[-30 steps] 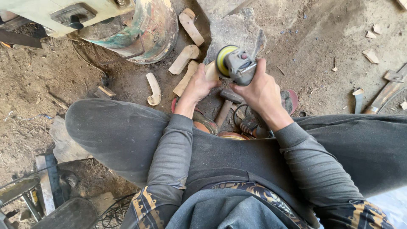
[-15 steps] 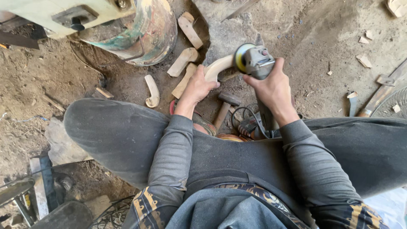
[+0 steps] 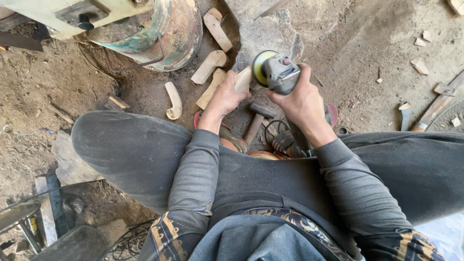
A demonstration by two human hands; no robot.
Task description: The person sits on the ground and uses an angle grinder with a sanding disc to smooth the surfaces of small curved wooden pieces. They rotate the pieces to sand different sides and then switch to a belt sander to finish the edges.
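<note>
Just below the grey stone block [image 3: 263, 36], at the centre of the dirt floor: right hand [image 3: 302, 104] wrapped tight around the grey body of an angle grinder [image 3: 278, 72], fingers fully curled, yellow-green disc facing left. Left of the grinder, touching or almost touching the disc: a pale curved wooden piece [image 3: 243, 79], pinched in the left hand [image 3: 224, 96], fingers closed over its lower end, upper end poking out toward the disc. Whether disc and wood actually meet, impossible to tell.

Under the grinder, between the two forearms: a hammer [image 3: 258, 121] with wooden handle lying on the ground, head pointing up toward the tool. Just right of the hammer, a coil of dark cable [image 3: 278, 137] and part of a red sandal [image 3: 332, 112] behind the right wrist.

Left of the grinder, on the dirt: several more pale wooden blanks, one hooked like a handle [image 3: 174, 100], two straighter ones [image 3: 209, 67] side by side, another [image 3: 216, 28] further up beside the stone block. Further left and up, a rusty, paint-stained metal drum [image 3: 164, 36] lying on its side beneath a pale machine housing [image 3: 67, 14].

Far right of the grinder: scattered wood chips [image 3: 419, 65] and a long wooden-handled tool [image 3: 437, 104] at the edge. Below everything, dark grey trousers [image 3: 130, 154] over spread knees, grey sleeves.
</note>
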